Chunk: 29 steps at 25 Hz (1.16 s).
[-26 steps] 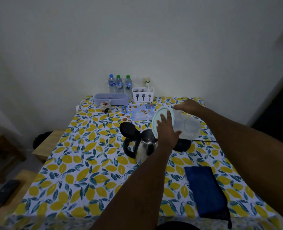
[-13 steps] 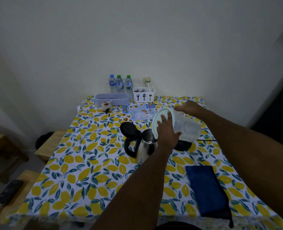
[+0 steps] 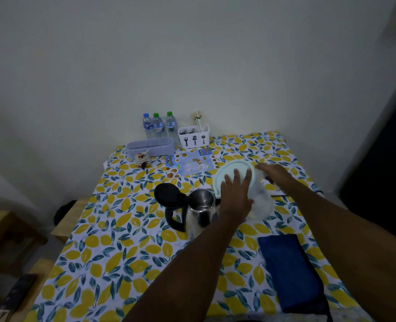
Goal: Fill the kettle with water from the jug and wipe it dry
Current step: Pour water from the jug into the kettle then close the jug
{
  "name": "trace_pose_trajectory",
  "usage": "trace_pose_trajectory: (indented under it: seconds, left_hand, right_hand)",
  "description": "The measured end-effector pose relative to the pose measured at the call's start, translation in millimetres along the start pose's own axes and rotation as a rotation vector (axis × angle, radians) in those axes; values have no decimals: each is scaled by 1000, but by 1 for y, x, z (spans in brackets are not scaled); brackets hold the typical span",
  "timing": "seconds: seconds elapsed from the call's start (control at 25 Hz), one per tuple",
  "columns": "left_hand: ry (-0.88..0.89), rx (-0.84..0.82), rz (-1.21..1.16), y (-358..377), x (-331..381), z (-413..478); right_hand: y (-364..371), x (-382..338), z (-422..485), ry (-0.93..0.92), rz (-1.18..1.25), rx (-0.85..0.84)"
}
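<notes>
A steel kettle (image 3: pixel 200 210) with a black handle stands mid-table, its black lid (image 3: pixel 167 195) flipped open to the left. Just right of it is a clear plastic jug (image 3: pixel 261 201), tilted with its pale green lid (image 3: pixel 233 169) facing up and toward the kettle. My left hand (image 3: pixel 235 196) lies flat on that lid, fingers spread, palm over the jug's rim. My right hand (image 3: pixel 273 174) grips the jug's far side, where its handle is hidden. A folded dark blue cloth (image 3: pixel 287 273) lies at the near right.
The table wears a lemon-print cloth (image 3: pixel 113 252). Against the wall stand three water bottles (image 3: pixel 158 125), a white cutlery holder (image 3: pixel 193 135), a lilac box (image 3: pixel 150 147), a small figurine (image 3: pixel 142 159) and a leaflet (image 3: pixel 190 162). Wooden stools (image 3: pixel 69 219) sit to the left.
The jug has tipped back from lying almost level toward upright, its bottom dropping toward the table and covering the black kettle base. Both hands stayed on it.
</notes>
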<state>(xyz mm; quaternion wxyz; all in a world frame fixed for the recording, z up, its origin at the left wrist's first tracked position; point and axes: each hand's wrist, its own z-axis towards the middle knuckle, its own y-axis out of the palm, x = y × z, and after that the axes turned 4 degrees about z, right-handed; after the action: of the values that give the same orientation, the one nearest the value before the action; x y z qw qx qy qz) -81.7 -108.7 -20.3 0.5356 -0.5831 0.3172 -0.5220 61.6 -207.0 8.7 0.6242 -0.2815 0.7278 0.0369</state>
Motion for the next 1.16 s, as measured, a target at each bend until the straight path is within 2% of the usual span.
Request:
trace_pose_trajectory:
  seconds: [0.4, 0.8, 1.16]
  left_hand:
    - [215, -139, 117, 57, 89, 66]
    - [307, -236, 210, 109, 161, 124]
    - [485, -149, 332, 135, 165, 133]
  right_hand:
    - [-101, 79, 35, 203, 255, 196]
    - [-172, 141, 76, 199, 417, 286]
    - [-189, 170, 94, 229, 483, 290]
